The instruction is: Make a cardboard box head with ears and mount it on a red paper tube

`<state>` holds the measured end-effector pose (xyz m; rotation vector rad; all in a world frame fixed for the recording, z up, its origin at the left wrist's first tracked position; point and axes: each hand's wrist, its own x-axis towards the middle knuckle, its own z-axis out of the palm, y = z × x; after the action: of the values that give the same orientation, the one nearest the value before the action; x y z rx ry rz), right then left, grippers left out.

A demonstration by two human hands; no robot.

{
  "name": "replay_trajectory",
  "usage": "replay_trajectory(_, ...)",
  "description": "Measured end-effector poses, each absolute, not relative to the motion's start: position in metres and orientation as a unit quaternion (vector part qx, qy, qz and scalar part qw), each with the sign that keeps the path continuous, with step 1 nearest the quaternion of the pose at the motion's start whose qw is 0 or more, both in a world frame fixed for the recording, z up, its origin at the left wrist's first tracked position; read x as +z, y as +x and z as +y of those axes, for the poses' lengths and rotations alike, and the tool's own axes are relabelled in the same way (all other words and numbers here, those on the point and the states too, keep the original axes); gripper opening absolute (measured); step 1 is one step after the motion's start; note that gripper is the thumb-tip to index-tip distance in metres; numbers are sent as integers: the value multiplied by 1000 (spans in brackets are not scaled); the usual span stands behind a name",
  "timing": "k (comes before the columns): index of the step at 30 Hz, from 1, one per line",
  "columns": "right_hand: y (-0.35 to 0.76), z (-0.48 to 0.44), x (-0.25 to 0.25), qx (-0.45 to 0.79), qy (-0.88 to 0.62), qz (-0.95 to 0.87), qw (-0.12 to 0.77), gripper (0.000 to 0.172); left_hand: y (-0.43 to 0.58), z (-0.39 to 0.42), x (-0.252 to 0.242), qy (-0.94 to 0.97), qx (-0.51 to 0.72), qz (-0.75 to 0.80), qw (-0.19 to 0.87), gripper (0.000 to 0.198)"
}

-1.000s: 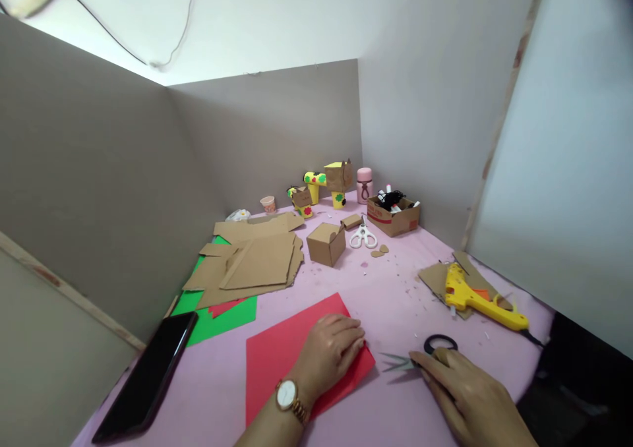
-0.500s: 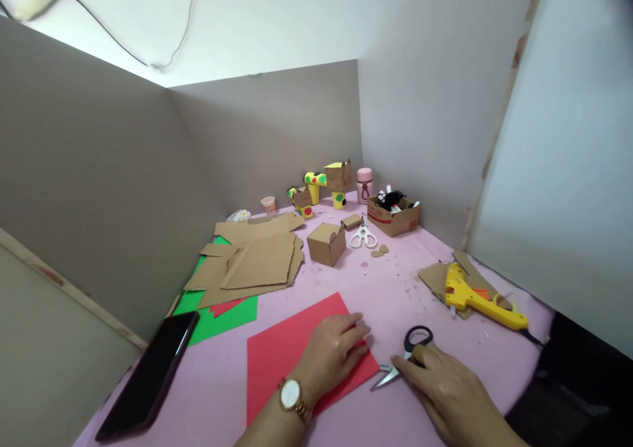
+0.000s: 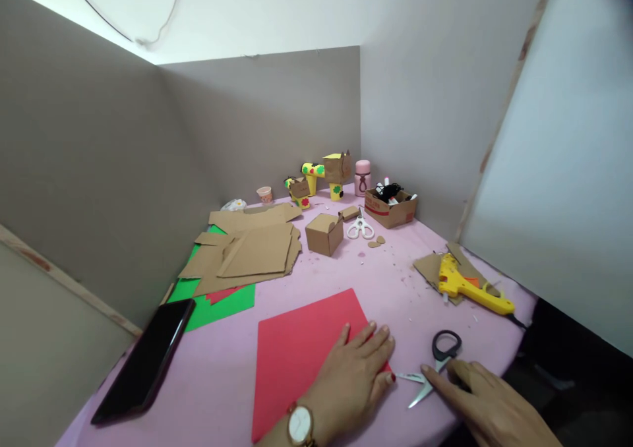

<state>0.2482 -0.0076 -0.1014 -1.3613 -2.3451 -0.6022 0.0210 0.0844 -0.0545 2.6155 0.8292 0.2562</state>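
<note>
My left hand (image 3: 359,371), with a watch at the wrist, lies flat with fingers spread on the right corner of a red paper sheet (image 3: 301,355) on the pink table. My right hand (image 3: 487,404) rests at the near right edge, fingers stretched out, its fingertips touching small black-handled scissors (image 3: 435,364) whose blades stand apart. The scissors lie on the table just right of the red sheet.
A black phone (image 3: 143,361) lies at the near left. Green paper (image 3: 217,302) and a cardboard pile (image 3: 252,252) sit behind it, then a small cardboard box (image 3: 324,233), white scissors (image 3: 360,228) and a supply box (image 3: 390,208). A yellow glue gun (image 3: 467,285) rests on the right. Grey walls enclose the table.
My left hand has flattened and spread on the red sheet. The black scissors have turned and their blades have opened under my right hand's fingertips. The view has tilted down slightly.
</note>
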Motion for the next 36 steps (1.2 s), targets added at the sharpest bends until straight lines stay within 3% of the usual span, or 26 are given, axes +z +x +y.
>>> replay_trajectory(5, 243, -15, -96, -214, -502, -817, 184, 51, 17, 95, -52, 921, 101, 297, 231, 47)
replay_trajectory(11, 230, 0, -92, -170, -498, -825, 208, 52, 5, 108, -47, 937, 48, 317, 137, 43)
replay_trajectory(18, 248, -15, -98, -144, -512, -820, 211, 50, 25, 93, -60, 927, 52, 350, 127, 42)
replay_trajectory(29, 246, -11, -97, -146, -512, -811, 243, 45, 27, 129, -47, 959, 88, 247, 109, 13)
replay_trajectory(36, 245, -7, -95, -123, -526, -802, 254, 47, 25, 127, -54, 953, 119, 245, 130, 15)
